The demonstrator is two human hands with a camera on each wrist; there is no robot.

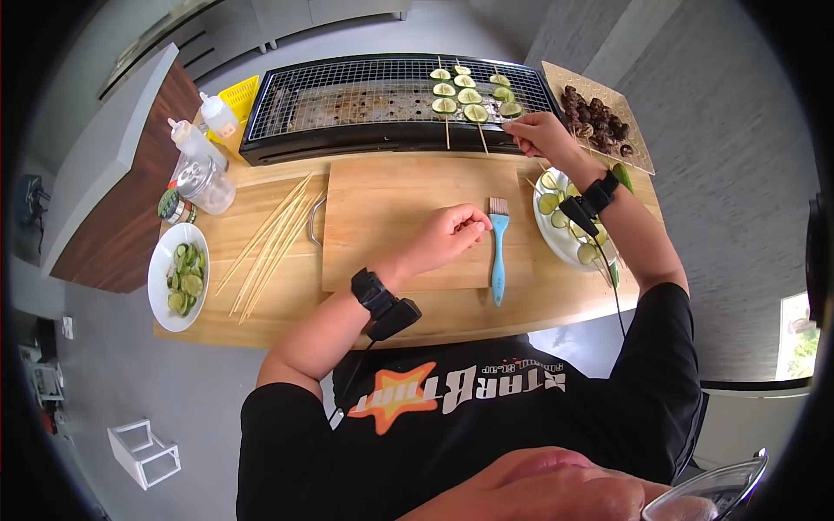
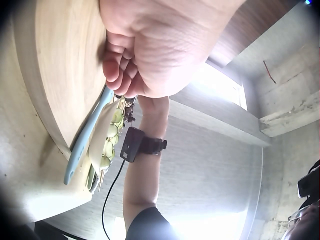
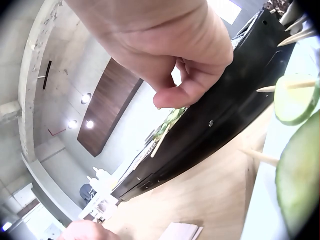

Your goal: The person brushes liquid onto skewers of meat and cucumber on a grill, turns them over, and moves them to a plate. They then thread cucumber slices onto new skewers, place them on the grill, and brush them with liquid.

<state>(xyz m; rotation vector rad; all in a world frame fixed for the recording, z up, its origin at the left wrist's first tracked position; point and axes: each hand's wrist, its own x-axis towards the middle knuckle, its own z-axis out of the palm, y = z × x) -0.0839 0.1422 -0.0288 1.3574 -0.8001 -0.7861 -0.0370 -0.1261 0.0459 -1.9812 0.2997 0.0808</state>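
Note:
My right hand (image 1: 543,139) is at the front edge of the black grill (image 1: 347,139). Its thumb and fingertips pinch the near end of a skewer of cucumber slices (image 1: 502,94) lying on the mesh; the fingers hide the stick's end. Left of it lie two more cucumber skewers (image 1: 469,95), their bare sticks poking out over the grill's front. Loosely curled and holding nothing, my left hand (image 1: 447,236) hovers over the wooden cutting board (image 1: 373,208). Just right of its fingertips lies a blue basting brush (image 1: 498,252).
At right are a white plate (image 1: 556,239) of cucumber skewers and a tray (image 1: 638,139) of dark meat skewers. Bare bamboo skewers (image 1: 269,252), a bowl (image 1: 156,295) of cucumber slices, squeeze bottles (image 1: 187,139), a glass jar (image 1: 208,187) and a yellow basket (image 1: 234,95) stand at left.

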